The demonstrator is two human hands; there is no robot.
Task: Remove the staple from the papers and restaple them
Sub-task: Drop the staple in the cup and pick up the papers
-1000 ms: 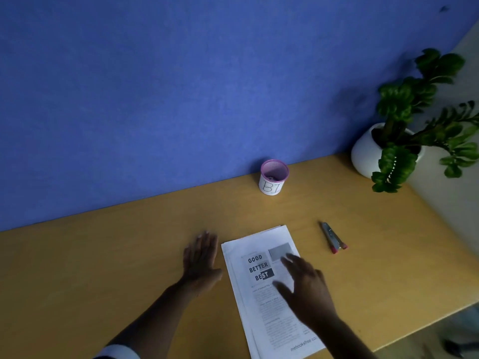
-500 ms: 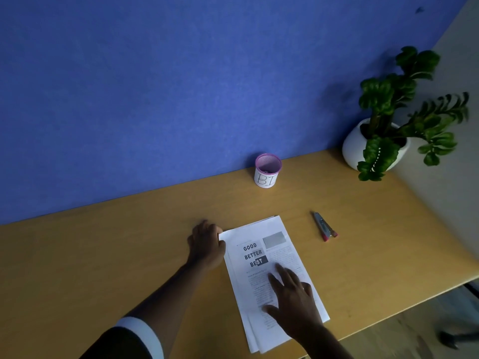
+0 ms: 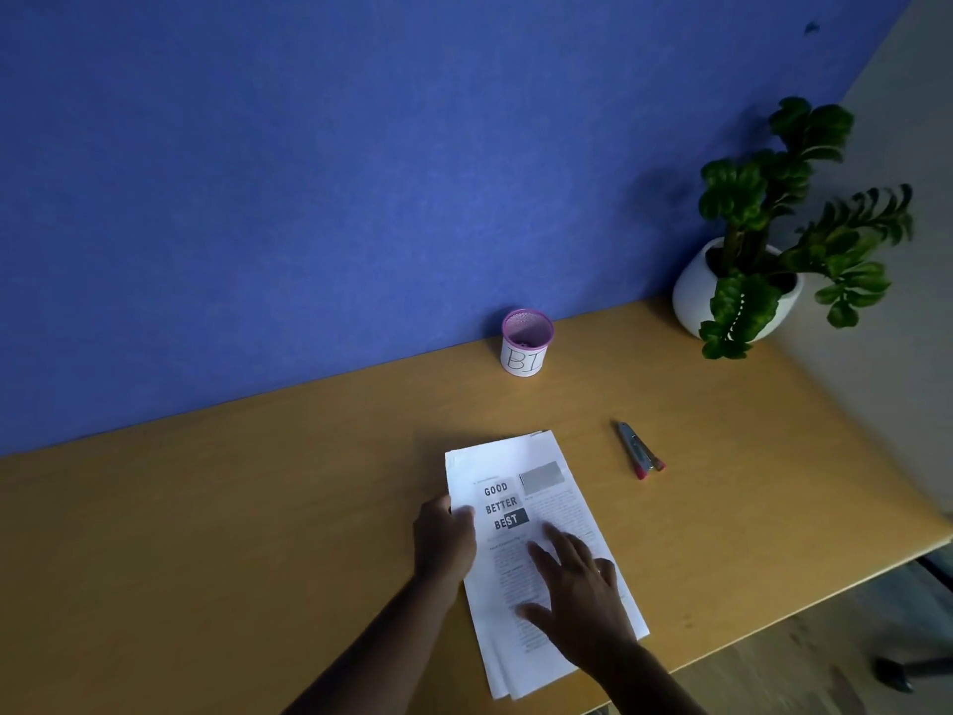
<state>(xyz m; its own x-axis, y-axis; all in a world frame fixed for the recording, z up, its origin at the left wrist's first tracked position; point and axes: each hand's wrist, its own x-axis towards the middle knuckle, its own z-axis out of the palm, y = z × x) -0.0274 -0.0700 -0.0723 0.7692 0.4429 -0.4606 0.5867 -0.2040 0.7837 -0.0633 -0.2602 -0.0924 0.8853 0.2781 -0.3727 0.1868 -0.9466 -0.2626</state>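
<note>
Your papers [image 3: 536, 472] lie flat near the front edge of the tabletop [image 3: 258, 508], a thin stack of white sheets slightly fanned at the near end. The long side runs away from you and leans a little left. The top sheet reads "GOOD BETTER BEST", with a grey box to the right of those words. The staple itself is too small to make out.

Your left hand [image 3: 443, 539] is at the stack's left edge, level with the heading. Its fingers are curled and the thumb comes over onto the top sheet, so it pinches that edge. Your right hand [image 3: 577, 585] rests flat on the lower half of the papers, fingers spread and straight, holding nothing.

The stapler [image 3: 641, 451], small and grey with pink ends, lies on the tabletop to the right of the papers' far end, apart from them and from both hands. Further back, against the blue wall [image 3: 361, 172], stands a pink mesh cup [image 3: 526, 343] with a white label marked "BI". A plant [image 3: 784, 198] in a white pot [image 3: 696, 291] sits in the far right corner.
</note>
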